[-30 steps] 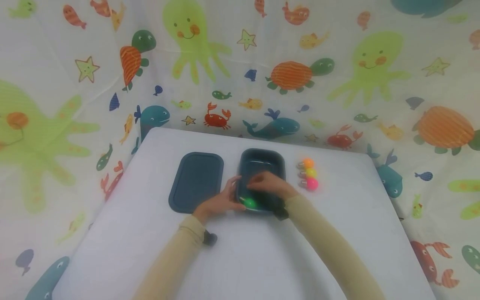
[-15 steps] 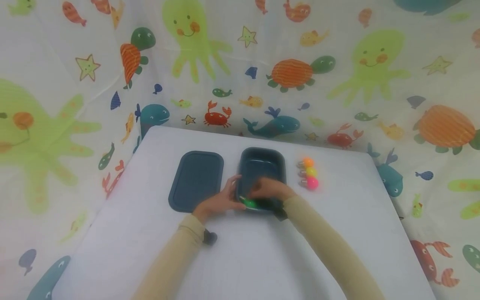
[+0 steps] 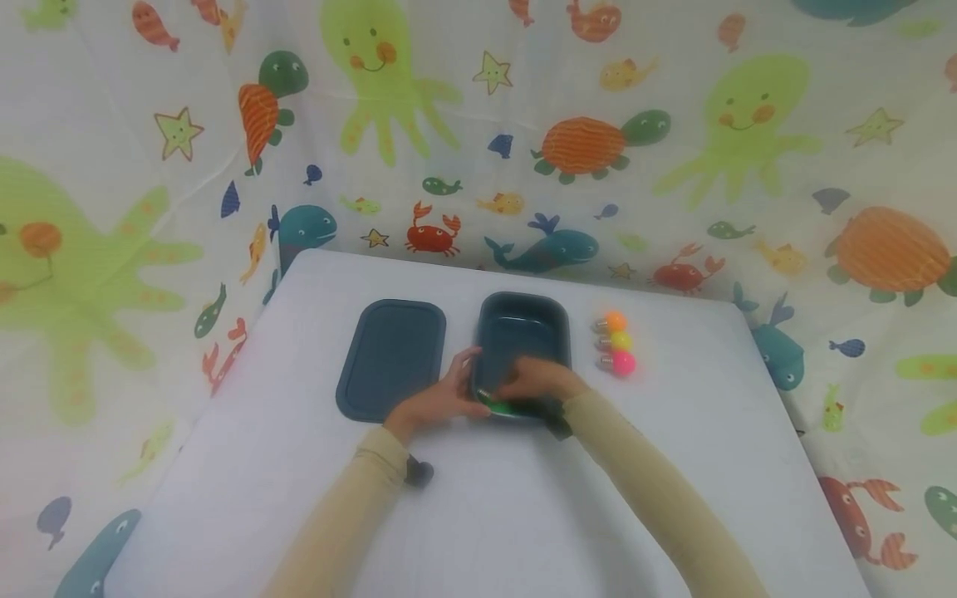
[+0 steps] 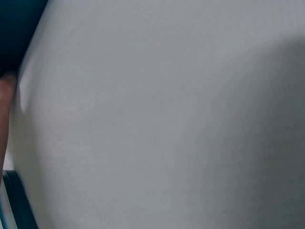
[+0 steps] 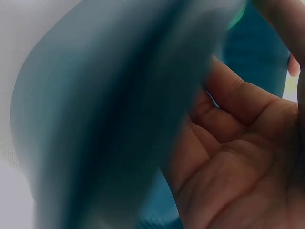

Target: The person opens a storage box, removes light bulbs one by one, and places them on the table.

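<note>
A deep dark teal plastic container (image 3: 564, 328) stands uncovered on the white table. My left hand (image 3: 434, 404) holds its near left corner, fingers along the left wall and thumb at the front; in the left wrist view only part of a digit (image 4: 4, 95) shows at the left edge. Inside the container, by that corner, lies a green light bulb (image 3: 503, 409) with a metal base. My right hand (image 3: 542, 378) reaches in over the near wall, its fingertips right at the bulb. The right wrist view shows curled fingers (image 5: 238, 90); I cannot tell whether they pinch the bulb.
The flat teal lid (image 3: 392, 357) lies left of the container. To its right, an orange bulb (image 3: 615, 321), a yellow bulb (image 3: 620, 341) and a pink bulb (image 3: 624, 363) lie in a column. A sea-animal curtain (image 3: 463, 108) hangs behind the table (image 3: 478, 515).
My right hand has moved down and nearer inside the container, to the green bulb, and now covers part of it. The left hand keeps its place at the corner.
</note>
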{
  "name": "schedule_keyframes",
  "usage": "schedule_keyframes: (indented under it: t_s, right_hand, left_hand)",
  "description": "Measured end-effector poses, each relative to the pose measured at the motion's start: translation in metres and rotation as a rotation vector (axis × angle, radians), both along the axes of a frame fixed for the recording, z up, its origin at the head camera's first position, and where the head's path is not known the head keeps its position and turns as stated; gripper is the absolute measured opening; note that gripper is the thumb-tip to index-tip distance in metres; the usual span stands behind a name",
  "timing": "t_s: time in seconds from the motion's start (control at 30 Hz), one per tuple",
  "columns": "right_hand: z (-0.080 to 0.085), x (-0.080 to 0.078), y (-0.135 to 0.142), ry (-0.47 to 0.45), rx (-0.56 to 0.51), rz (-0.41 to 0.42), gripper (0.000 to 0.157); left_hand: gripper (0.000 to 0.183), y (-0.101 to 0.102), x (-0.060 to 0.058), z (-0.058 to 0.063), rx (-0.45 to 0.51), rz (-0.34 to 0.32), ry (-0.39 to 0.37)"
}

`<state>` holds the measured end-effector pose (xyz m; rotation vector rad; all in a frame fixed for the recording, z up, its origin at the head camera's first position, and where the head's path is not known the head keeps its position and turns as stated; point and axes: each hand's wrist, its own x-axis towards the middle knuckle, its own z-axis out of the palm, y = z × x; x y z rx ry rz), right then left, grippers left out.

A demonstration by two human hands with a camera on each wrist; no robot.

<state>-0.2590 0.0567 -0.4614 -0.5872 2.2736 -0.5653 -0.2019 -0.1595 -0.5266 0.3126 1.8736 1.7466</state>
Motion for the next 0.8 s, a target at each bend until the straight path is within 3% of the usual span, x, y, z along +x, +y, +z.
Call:
schedule_keyframes:
  t_s: [0.37, 0.6, 0.8]
  right_hand:
    - [-0.005, -0.005, 0.006, 0.054, 0.034, 0.024, 0.033]
    - [-0.01, -0.016, 0.016, 0.144, -0.028, -0.084, 0.038]
    - [-0.01, -0.025, 0.023, 0.262, -0.179, -0.191, 0.04]
  left_hand:
    - [0.11, 0.002, -0.006, -0.002, 0.01, 0.001, -0.003]
    - [0.109, 0.004, -0.01, -0.003, 0.022, 0.002, 0.003]
    - [0.109, 0.005, -0.013, -0.004, 0.065, -0.008, 0.011]
